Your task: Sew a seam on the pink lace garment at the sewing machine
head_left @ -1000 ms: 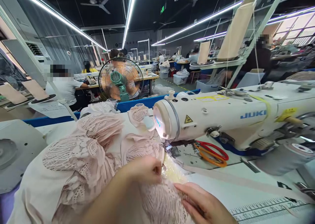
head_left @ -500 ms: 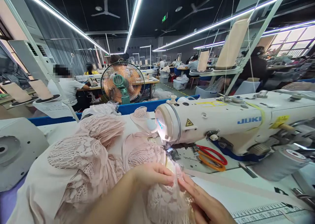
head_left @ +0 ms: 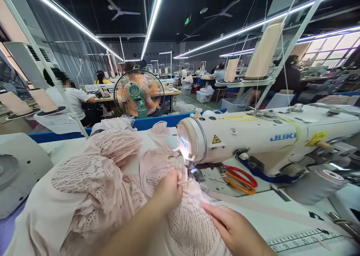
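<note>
A pale pink lace bra (head_left: 194, 222) lies in front of the sewing machine (head_left: 242, 136), with its upper part near the lit needle area. My left hand (head_left: 168, 190) is closed at the inner edge of the lace, and a thin pale strip sticks out from its fingers toward the needle. My right hand (head_left: 234, 226) has its fingers pressed together on the lace's right edge, lower down. Part of the fabric under both hands is hidden.
A pile of pink lace pieces (head_left: 95, 181) rests on the left. Scissors with red and orange handles (head_left: 239, 179) lie beneath the machine arm. A thread cone (head_left: 306, 184) stands at right, a ruler strip (head_left: 303, 241) in front. Beyond is a large fan (head_left: 139, 93); a co-worker (head_left: 73, 98) sits behind.
My left hand has moved up and closed from a flat pinch into a fist with a thin strip in it. My right hand has shifted slightly down, and the lace lies flatter.
</note>
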`<state>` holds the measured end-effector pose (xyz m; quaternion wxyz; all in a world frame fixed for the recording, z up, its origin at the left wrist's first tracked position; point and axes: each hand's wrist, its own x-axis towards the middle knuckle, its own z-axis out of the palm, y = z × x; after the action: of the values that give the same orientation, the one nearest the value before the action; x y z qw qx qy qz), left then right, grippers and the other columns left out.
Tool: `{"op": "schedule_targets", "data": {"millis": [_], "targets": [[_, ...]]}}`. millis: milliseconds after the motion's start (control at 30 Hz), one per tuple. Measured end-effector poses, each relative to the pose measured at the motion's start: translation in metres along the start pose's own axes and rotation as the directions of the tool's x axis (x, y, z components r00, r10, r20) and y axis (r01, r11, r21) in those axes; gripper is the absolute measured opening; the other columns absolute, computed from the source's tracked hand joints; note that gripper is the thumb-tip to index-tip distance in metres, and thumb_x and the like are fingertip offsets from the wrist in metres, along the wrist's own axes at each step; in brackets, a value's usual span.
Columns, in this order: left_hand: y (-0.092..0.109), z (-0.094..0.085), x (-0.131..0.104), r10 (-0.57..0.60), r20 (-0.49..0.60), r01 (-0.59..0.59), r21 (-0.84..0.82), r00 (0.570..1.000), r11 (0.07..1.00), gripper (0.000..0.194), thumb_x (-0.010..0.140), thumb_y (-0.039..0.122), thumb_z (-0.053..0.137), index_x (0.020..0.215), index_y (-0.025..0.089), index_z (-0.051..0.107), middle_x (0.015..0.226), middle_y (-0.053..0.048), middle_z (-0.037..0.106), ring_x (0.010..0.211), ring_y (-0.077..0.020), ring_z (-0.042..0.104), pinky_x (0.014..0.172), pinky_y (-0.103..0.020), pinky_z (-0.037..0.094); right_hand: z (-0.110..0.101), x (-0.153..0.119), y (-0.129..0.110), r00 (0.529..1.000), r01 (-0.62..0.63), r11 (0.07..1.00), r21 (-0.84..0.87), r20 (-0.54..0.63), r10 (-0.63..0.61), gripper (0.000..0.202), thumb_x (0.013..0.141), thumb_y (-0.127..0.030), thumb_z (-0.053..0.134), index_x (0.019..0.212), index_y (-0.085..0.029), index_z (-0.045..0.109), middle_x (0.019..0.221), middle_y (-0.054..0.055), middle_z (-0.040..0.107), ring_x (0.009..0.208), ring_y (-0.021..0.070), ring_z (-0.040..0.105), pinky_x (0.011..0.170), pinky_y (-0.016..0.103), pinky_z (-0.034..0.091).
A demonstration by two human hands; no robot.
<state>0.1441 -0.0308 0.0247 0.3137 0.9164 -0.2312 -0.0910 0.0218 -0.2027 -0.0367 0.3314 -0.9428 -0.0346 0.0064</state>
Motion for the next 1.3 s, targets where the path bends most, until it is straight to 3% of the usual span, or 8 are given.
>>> {"op": "schedule_targets", "data": {"millis": [100,167,267,333,467,667,1033,1300], "targets": [[0.005,0.002,-0.009,0.062,0.075,-0.083,0.315,0.995,0.945,0.052,0.069,0.001,0.051,0.117,0.018,0.050,0.097,-0.010,0.055,0.074,-0.0242,0.056,0.062,-0.034,0.039,-0.002,0.008,-0.006,1.000,-0.021,0.998,-0.054,-0.008,0.021,0.046,0.091,-0.034,0.028,0.124,-0.024,0.059,0.094,0.010,0.064,0.088,0.0233,0.061,0.078,0.034,0.049],[0.006,0.005,-0.012,0.227,0.156,-0.276,0.543,0.961,0.793,0.064,0.075,0.006,0.051,0.135,0.025,0.039,0.116,-0.013,0.052,0.079,-0.0265,0.058,0.062,-0.037,0.044,-0.002,0.011,-0.010,1.000,-0.021,0.997,-0.072,-0.010,0.021,0.046,0.091,-0.033,0.028,0.122,-0.022,0.060,0.092,0.011,0.065,0.085,0.0237,0.061,0.076,0.034,0.049],[0.000,0.009,-0.011,0.527,0.281,-0.566,0.639,0.802,0.521,0.033,0.091,0.019,0.036,0.116,0.020,0.058,0.121,-0.009,0.054,0.098,-0.0261,0.055,0.090,-0.051,0.043,-0.003,0.014,-0.011,1.000,-0.015,0.996,-0.086,0.024,0.017,0.049,0.091,-0.032,0.026,0.125,-0.018,0.058,0.095,0.013,0.065,0.086,0.0242,0.061,0.078,0.034,0.049],[-0.004,0.010,-0.009,0.562,0.363,-0.646,0.609,0.743,0.461,0.032,0.092,0.019,0.034,0.091,0.017,0.066,0.111,-0.006,0.059,0.099,-0.0229,0.053,0.098,-0.050,0.038,-0.002,0.013,-0.009,0.999,-0.016,0.995,-0.095,0.044,0.021,0.050,0.091,-0.032,0.025,0.128,-0.017,0.056,0.098,0.013,0.065,0.088,0.0243,0.061,0.080,0.034,0.048],[-0.004,0.006,-0.009,0.422,0.366,-0.556,0.612,0.830,0.563,0.029,0.091,0.033,0.044,0.096,0.015,0.066,0.113,-0.008,0.057,0.098,-0.0241,0.053,0.080,-0.041,0.048,-0.002,0.012,-0.008,0.996,-0.013,0.994,-0.107,0.083,0.022,0.051,0.092,-0.031,0.024,0.131,-0.018,0.052,0.102,0.013,0.064,0.092,0.0241,0.061,0.082,0.033,0.047],[0.007,0.004,-0.013,0.335,0.256,-0.421,0.588,0.907,0.690,0.050,0.091,0.047,0.035,0.117,0.011,0.058,0.109,-0.011,0.057,0.101,-0.0277,0.051,0.086,-0.046,0.046,-0.006,0.019,-0.011,0.987,-0.047,0.983,-0.175,0.142,0.073,0.054,0.092,-0.029,0.019,0.137,-0.015,0.045,0.104,0.015,0.062,0.095,0.0255,0.060,0.083,0.036,0.047],[0.005,0.004,-0.007,0.392,0.241,-0.459,0.527,0.888,0.716,0.038,0.087,0.049,0.045,0.096,0.015,0.060,0.103,-0.008,0.056,0.099,-0.0251,0.049,0.088,-0.044,0.044,-0.008,0.019,-0.001,0.988,0.055,0.997,-0.057,0.149,-0.046,0.050,0.090,-0.032,0.030,0.134,-0.015,0.049,0.108,0.014,0.064,0.097,0.0255,0.060,0.085,0.035,0.047],[0.007,0.008,-0.008,0.387,0.246,-0.455,0.575,0.889,0.680,0.047,0.090,0.049,0.035,0.117,0.015,0.054,0.106,-0.010,0.056,0.098,-0.0264,0.050,0.085,-0.045,0.044,-0.016,0.024,-0.009,0.986,0.046,0.999,-0.025,0.159,-0.042,0.048,0.087,-0.030,0.036,0.130,-0.016,0.050,0.108,0.013,0.064,0.098,0.0258,0.061,0.084,0.034,0.048]]}}
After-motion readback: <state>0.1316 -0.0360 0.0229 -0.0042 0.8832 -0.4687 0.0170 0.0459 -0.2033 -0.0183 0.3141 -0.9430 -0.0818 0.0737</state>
